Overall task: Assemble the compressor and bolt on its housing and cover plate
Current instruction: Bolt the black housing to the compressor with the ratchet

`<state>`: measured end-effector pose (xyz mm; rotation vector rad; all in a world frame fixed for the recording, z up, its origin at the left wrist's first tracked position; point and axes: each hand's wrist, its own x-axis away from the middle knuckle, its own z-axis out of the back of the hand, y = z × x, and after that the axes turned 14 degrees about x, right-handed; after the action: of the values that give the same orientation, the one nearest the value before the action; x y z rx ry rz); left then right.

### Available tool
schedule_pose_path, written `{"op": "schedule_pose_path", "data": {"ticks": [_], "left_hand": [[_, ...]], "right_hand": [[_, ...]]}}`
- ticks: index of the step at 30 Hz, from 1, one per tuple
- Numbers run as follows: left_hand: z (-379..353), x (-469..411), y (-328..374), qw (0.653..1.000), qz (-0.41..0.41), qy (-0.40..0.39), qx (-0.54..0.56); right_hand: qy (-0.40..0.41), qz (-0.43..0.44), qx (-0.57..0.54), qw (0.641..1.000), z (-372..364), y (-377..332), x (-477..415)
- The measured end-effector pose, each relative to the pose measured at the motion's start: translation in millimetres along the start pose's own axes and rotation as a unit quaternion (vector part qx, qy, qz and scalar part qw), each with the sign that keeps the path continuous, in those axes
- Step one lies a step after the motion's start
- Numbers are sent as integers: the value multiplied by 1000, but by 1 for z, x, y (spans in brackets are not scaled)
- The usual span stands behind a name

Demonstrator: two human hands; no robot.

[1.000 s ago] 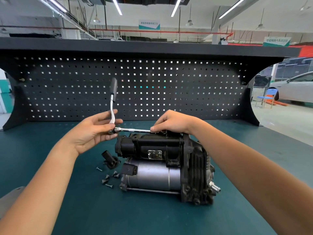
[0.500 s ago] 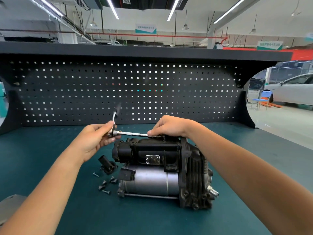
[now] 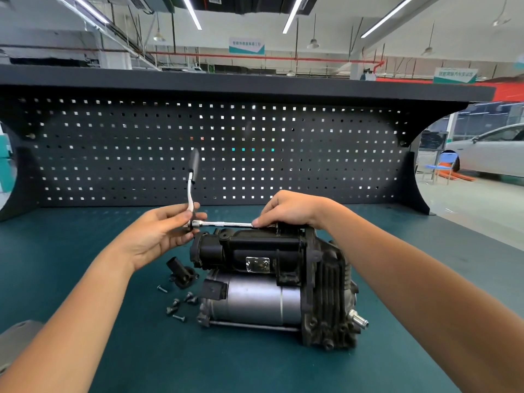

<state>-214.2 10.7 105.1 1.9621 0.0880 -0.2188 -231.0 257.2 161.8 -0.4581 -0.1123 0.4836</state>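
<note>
Compressor [image 3: 255,304] lies on the bench [image 3: 85,251] — left hand [image 3: 161,234] grips the ratchet [image 3: 190,194] to turn it, right hand [image 3: 289,211] pinches its bar [image 3: 226,223] steady.

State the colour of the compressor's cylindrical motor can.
The cylindrical motor can is silver-grey; head view shows it.

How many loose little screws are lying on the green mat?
6 small dark screws, left of the grey metal compressor: one leftmost, four clustered, one nearest. Others may be hidden.

Ceiling strip lights [image 3: 192,12] give bright, even light; edges bow; the ratchet handle [image 3: 194,160] seems motion-blurred.
</note>
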Motion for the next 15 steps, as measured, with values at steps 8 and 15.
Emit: {"op": "schedule_pose_path", "data": {"ticks": [8, 15], "left_hand": [[2, 5, 3, 994, -89, -61, -12], [-15, -8, -5, 991, -65, 101, -56]], "right_hand": [[-16, 6, 12, 1000, 0, 0, 2], [25, 43, 15, 999, -2, 1, 3]]}}
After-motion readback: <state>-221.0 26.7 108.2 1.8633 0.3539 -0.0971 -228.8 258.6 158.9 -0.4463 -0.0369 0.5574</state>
